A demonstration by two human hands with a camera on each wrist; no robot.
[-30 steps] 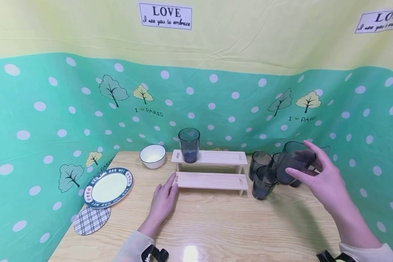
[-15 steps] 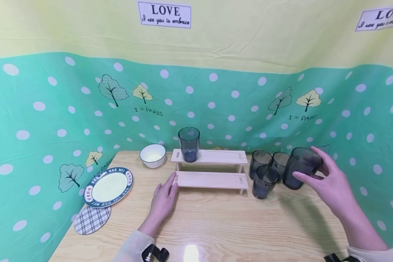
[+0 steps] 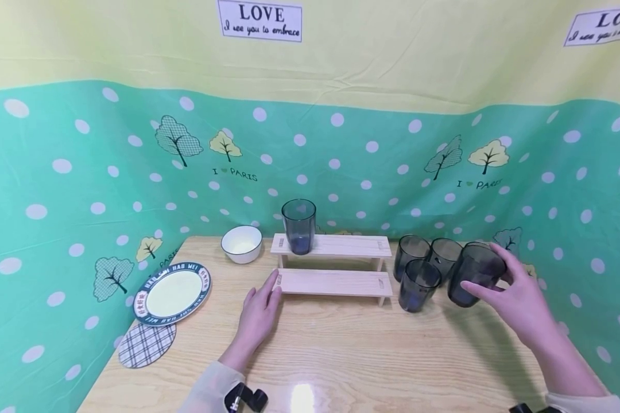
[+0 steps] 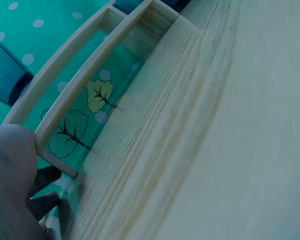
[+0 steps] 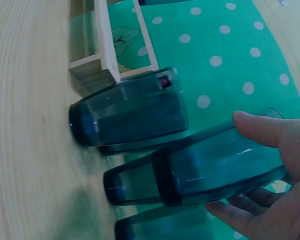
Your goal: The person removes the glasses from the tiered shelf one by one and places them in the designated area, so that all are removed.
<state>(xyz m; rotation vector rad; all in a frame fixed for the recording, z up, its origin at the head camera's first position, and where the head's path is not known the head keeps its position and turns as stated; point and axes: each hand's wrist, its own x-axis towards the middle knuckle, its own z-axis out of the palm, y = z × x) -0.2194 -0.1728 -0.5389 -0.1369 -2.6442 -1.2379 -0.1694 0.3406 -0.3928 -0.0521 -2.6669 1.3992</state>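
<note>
My right hand grips a dark, see-through glass tumbler, thumb on the near side and fingers round the far side. In the right wrist view this tumbler is tilted and raised above the bases of the others. Beside it stand more dark tumblers, close together. My left hand touches the left end of a two-tier wooden shelf, its fingers extended; the left wrist view has the fingers at the shelf's end leg. One tumbler stands on the upper tier, towards the left.
A white bowl with a dark rim sits left of the shelf. Farther left, a blue-rimmed plate leans by the curtain, above a checked round mat. A polka-dot curtain encloses the wooden table at back and sides.
My right hand has carried the tumbler a little rightward, then lower, uncovering a tumbler behind it. My left hand stays at the shelf's end.
</note>
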